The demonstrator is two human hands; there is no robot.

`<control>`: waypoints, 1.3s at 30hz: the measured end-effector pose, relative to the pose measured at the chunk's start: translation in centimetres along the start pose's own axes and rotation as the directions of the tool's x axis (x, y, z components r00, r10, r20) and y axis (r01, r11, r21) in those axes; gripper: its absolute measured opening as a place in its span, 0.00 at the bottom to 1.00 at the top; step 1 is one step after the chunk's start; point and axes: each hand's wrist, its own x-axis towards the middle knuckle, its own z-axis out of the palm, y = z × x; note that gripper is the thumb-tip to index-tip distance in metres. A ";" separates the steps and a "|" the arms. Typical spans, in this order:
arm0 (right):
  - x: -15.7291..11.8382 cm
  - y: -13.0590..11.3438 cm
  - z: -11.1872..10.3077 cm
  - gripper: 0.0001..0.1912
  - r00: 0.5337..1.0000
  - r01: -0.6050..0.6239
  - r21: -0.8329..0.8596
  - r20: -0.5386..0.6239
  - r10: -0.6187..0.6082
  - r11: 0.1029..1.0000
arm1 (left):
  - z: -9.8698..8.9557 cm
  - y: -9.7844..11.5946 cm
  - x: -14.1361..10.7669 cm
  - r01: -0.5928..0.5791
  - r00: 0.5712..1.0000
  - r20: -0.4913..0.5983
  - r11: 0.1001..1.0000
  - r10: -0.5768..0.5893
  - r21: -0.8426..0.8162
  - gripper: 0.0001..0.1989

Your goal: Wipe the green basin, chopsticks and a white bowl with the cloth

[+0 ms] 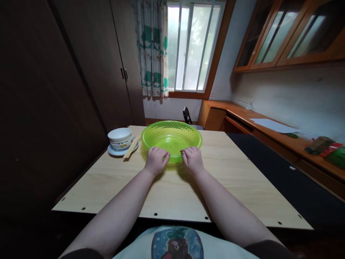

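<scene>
Green basin (170, 141) sits upright toward the far side of the pale wooden table (231, 180), its hollow facing up, and I have both hands on the near part of its rim. My left hand (157, 160) is curled over the rim left of the middle, knuckles uppermost, with the thumb drawn in close to the fingers. My right hand (192, 160) mirrors it on the other side, bent the same way, its thumb angled inward. Each grip is closed around the edge with little gap between thumb and fingers; the fingertips are mostly hidden from me, so I cannot tell how hard they press. Between the two thumbs a short stretch of bare rim shows. Both wrists are just nearer to me than the basin, over the tabletop.

Just left of the basin, well clear of my grip, I see a stack of white bowls (120, 134) on a pale blue plate (115, 151). Light wooden chopsticks (132, 146) lie slantwise over that plate's right side, their near ends reaching past its edge.
</scene>
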 end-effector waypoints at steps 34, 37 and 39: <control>0.5 2.8 -1.6 0.14 0.893 -0.411 0.045 -0.182 0.412 0.910 | -0.2 -2.0 0.0 0.019 0.998 -0.063 1.000 -0.019 -0.011 0.15; 0.4 2.9 -2.8 0.16 0.818 -0.565 0.087 -0.068 0.571 0.821 | -0.1 -2.1 0.0 0.016 0.997 -0.074 1.000 -0.017 -0.018 0.15; 0.0 2.7 -2.9 0.18 0.791 -0.609 0.121 0.012 0.612 0.784 | 0.0 -2.1 0.0 0.016 0.997 -0.078 1.000 -0.017 -0.016 0.15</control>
